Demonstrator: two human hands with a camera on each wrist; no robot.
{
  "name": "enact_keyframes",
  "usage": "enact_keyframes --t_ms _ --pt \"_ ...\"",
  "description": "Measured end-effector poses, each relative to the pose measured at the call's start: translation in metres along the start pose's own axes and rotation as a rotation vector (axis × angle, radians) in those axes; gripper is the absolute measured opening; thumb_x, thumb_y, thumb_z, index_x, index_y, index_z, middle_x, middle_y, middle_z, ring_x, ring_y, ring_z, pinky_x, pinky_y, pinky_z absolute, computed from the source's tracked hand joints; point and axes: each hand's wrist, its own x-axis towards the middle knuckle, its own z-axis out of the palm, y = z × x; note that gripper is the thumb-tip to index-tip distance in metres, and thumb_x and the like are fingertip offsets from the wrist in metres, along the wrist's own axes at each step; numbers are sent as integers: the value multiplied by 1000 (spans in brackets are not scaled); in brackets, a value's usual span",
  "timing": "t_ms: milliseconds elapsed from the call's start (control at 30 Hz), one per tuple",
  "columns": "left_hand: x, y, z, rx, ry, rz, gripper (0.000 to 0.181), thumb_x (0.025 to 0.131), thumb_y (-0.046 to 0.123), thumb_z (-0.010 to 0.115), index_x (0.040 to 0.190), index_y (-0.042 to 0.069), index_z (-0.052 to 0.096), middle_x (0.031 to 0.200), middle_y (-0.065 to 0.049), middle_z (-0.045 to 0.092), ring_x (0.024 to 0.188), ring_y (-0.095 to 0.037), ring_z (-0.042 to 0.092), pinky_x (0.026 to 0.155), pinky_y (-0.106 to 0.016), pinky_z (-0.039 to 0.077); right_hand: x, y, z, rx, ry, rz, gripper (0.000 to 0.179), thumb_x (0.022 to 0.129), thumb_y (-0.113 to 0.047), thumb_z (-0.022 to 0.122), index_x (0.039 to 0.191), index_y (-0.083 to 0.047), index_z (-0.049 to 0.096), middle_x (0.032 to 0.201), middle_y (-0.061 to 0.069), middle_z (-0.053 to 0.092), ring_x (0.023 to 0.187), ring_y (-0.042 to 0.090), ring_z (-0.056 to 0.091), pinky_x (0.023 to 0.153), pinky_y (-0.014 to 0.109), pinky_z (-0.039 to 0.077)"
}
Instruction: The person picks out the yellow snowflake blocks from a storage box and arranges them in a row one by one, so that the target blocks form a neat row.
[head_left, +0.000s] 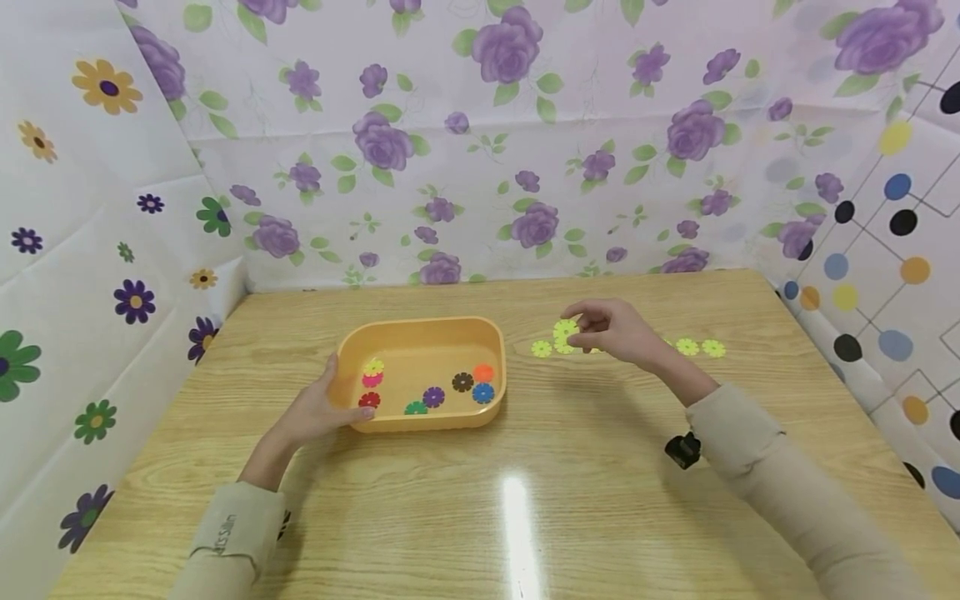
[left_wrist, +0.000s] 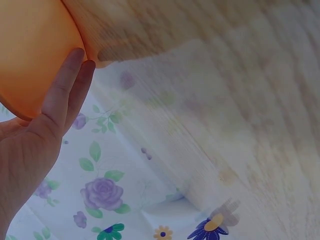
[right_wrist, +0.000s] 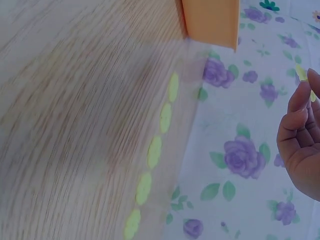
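My left hand holds an orange plastic basin by its left end, thumb over the front rim. Fingers lie along the basin's outer wall in the left wrist view. A yellow-green snowflake disc is pinched between the thumb and fingertips of my right hand, above the tabletop. Beneath that hand runs a line of similar yellow-green discs, part of it hidden by the hand. The right wrist view shows the right hand raised apart from these discs.
Inside the basin lie several loose discs, among them a purple one, a brown one and a blue one. The wooden table meets a flower-printed sheet along its back edge.
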Motion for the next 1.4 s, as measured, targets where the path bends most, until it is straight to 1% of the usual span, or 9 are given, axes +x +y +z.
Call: enact_keyframes --t_ms 200,333,567,733,867,1067,1167,1300,1400 --pt "0 1 1 -8 -2 6 115 74 39 73 142 -5 -9 145 -32 8 130 -47 17 102 -58 16 -11 9 -15 -15 31 29 39 84 -14 67 119 -2 56 87 14 56 74 32 60 62 34 51" --pt "0 -1 1 -2 -5 -2 115 74 40 73 142 -4 -9 145 -32 8 130 -47 17 102 -58 17 -18 16 -25 -30 51 30 40 84 -17 66 120 -2 55 88 13 55 72 26 60 60 32 50" --pt "0 -1 0 4 3 -3 116 73 41 74 142 -3 -9 145 -31 10 129 -46 20 102 -57 19 -32 28 -47 -30 97 22 41 85 -20 66 120 -2 55 84 10 57 69 26 58 54 31 48" --pt "1 -3 1 14 3 -10 116 74 42 73 142 -2 -10 144 -32 11 129 -46 20 102 -57 19 -44 38 -66 -10 144 34 35 85 -20 65 117 -8 57 79 7 60 63 17 58 51 31 46" --pt "0 -2 1 16 -6 -20 117 74 43 72 142 -2 -11 144 -32 10 129 -46 20 102 -57 19 -53 46 -80 -15 179 69 31 86 -20 64 116 -13 58 77 6 60 62 17 57 50 30 45" --pt "-1 0 1 20 -1 -21 116 74 43 72 142 -3 -10 145 -31 10 129 -46 19 102 -58 18 -64 59 -97 -28 221 126 34 86 -22 64 119 -16 58 78 6 60 64 17 56 52 29 45" --pt "-1 0 0 21 -1 -21 116 74 43 72 142 -2 -10 145 -31 9 129 -46 19 102 -58 18 -68 68 -104 10 224 136 33 87 -22 62 120 -17 57 78 5 60 64 16 56 53 29 46" --pt "0 0 0 24 -3 -25 116 74 44 71 142 -2 -11 145 -31 10 129 -46 19 102 -58 18 -71 81 -113 143 227 181 29 89 -20 60 117 -22 56 81 1 60 69 13 57 58 27 48" --pt "0 -1 0 21 -4 -26 116 74 44 72 142 -1 -11 145 -31 11 129 -46 20 102 -58 19 -74 91 -121 220 246 231 30 89 -20 60 119 -21 55 86 -2 59 74 11 57 62 25 49"
